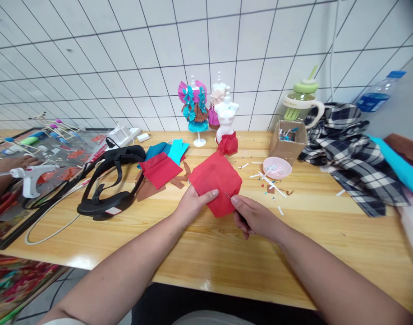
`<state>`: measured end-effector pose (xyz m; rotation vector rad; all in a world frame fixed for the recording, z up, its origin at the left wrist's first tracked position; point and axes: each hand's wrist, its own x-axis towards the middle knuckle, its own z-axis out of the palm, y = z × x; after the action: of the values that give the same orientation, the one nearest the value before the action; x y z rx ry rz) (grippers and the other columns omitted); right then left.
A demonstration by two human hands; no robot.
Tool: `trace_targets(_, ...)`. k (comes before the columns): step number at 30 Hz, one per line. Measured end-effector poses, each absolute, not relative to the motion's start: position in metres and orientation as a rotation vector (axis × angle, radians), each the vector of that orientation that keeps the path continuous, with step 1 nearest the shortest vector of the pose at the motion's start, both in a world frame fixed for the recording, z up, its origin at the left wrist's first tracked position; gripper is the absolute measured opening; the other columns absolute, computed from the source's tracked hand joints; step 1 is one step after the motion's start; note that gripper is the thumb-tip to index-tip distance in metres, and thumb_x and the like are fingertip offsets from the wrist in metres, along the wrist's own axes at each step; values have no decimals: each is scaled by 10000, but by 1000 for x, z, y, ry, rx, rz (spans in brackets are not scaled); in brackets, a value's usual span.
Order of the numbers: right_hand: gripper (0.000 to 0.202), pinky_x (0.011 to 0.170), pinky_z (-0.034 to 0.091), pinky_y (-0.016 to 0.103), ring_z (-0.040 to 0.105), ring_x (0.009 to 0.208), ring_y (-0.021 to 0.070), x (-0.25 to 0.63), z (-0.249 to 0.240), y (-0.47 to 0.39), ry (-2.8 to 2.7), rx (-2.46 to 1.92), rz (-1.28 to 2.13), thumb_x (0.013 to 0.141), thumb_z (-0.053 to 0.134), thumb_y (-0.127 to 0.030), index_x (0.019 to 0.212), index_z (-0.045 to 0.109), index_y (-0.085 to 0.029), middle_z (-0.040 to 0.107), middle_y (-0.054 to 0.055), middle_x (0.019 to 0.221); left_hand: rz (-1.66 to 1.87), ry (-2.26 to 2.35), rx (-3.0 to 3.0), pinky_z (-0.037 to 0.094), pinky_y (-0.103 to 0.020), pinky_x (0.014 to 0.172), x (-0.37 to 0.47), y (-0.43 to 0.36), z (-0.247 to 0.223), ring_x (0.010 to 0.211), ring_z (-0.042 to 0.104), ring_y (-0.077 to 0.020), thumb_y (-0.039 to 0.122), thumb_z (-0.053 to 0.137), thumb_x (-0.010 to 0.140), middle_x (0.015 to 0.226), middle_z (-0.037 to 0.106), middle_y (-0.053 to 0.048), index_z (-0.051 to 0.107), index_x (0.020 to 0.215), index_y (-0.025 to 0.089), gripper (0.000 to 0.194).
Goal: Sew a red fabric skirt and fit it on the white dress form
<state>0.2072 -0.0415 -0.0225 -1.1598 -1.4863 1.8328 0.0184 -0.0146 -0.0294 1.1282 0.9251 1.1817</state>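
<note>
My left hand (196,198) pinches a sheet of red crepe paper (216,176) at its lower left, thumb on top and fingers hidden beneath. The paper is held up over the table and tilted. My right hand (250,214) is closed around a slim tool with a dark handle, which looks like small scissors (228,196). One thin metal blade shows against the paper's lower right part; the rest is hidden by the hand. Behind the paper stands a white dress form (227,113) with a red crepe piece (227,143) around its lower part.
A decorated dress form (195,106) stands by the tiled wall. Folded red paper (161,170) and a black head strap (112,180) lie left. To the right are a pink dish (277,167), a cardboard box (287,142) and checked cloth (348,149). Another person's hand (20,162) is near a glue gun (32,176).
</note>
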Motion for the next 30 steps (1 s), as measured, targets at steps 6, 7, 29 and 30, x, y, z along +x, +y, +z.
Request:
trace_targets(6,449,370,449,219,326,352,72,207,-23,-42,-1464,-1157,1847,864,393,-677,810,414,-231,431,-106,440,1144,968,1250,473,-388,927,20,-17,-28,1054,621,-275,319,799,679,1121,692,-94,605,1124,150,513)
trace_targets(7,448,370,449,218,322,353,71,207,-22,-42,-1464,-1160,1848,863,396,-675,811,413,-231,429,-108,440,1145,970,1254,474,-387,926,20,-17,-28,1056,620,-275,319,801,675,1124,690,-93,600,1130,152,525)
trace_targets(29,419,367,449,208,322,352,73,206,-25,-39,-1487,-1185,1868,880,383,-651,854,435,-236,407,-114,421,1087,1028,1286,489,-385,897,18,-17,-27,1027,634,-276,335,804,667,1112,692,-105,588,1096,143,517)
trace_targets(30,417,368,448,206,321,353,73,206,-25,-40,-1485,-1185,1870,880,384,-649,857,435,-236,405,-115,420,1088,1024,1288,489,-385,898,19,-17,-27,1033,632,-277,334,803,669,1120,690,-106,583,1104,144,523)
